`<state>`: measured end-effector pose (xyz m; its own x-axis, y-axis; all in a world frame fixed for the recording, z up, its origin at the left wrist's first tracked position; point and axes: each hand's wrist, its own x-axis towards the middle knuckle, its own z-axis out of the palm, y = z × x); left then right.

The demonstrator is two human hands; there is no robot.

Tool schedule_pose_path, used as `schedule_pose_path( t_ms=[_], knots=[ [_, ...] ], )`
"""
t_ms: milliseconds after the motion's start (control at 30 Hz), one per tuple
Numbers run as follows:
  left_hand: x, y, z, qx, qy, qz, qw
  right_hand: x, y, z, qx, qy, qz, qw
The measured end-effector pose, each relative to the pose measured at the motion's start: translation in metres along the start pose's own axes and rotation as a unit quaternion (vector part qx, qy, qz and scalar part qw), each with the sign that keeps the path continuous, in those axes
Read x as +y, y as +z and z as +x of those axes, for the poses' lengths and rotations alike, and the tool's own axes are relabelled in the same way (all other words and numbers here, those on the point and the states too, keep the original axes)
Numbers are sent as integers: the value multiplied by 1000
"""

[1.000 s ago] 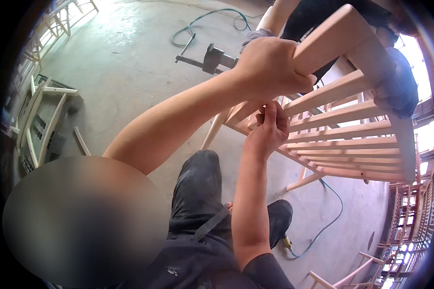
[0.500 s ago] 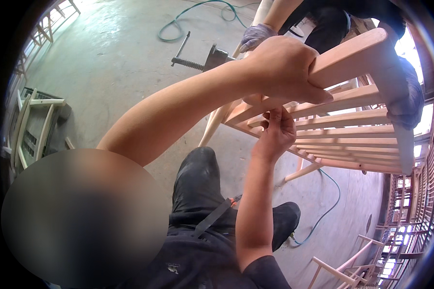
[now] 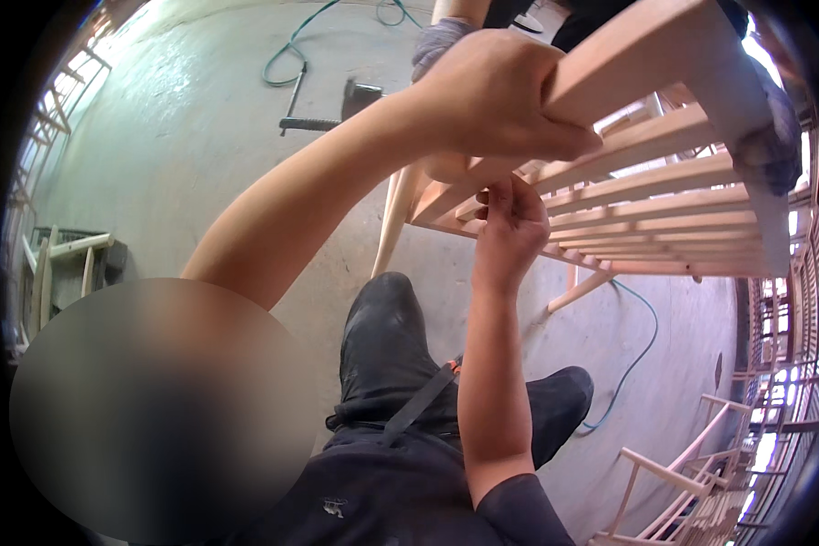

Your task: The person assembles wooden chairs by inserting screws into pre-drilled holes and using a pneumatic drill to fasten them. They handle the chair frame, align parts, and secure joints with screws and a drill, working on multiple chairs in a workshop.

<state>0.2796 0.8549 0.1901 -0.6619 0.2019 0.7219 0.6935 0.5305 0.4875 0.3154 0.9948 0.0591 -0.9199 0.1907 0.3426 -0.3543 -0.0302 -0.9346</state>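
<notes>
A pale wooden slatted seat frame [image 3: 642, 196] is tilted in front of me, with several parallel slats running across it. My left hand [image 3: 500, 96] is closed around its near thick rail [image 3: 628, 68], knuckles up. Just below, my right hand [image 3: 514, 223] is raised against the underside of the frame, thumb and fingers pinched together by a slat end. Whatever small thing may be between those fingertips is hidden. Another person's gloved hand [image 3: 441, 45] rests behind my left hand, and a second gloved hand [image 3: 769, 150] grips the frame's right side.
A metal screw clamp [image 3: 359, 98] sticks out to the left of the frame. Green hose [image 3: 287, 59] lies on the concrete floor, with more hose [image 3: 653, 337] at right. Wooden frames [image 3: 77, 246] stand at left, and chair frames [image 3: 669, 473] at lower right.
The view has shifted, so the frame and both hands sit higher in the picture. My left hand keeps its hold; my right hand stays pinched under the rail.
</notes>
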Motion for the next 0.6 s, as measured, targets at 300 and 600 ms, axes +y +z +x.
schedule_pose_path(
  t_ms=[300, 600],
  knots=[
    [0, 4, -1, -7, -7, -7, 1000, 5, -5, 3, 17, -111, -152, 982],
    [-2, 6, -6, -16, -12, -88, 996, -9, -5, -1, 18, -46, -80, 996]
  ],
)
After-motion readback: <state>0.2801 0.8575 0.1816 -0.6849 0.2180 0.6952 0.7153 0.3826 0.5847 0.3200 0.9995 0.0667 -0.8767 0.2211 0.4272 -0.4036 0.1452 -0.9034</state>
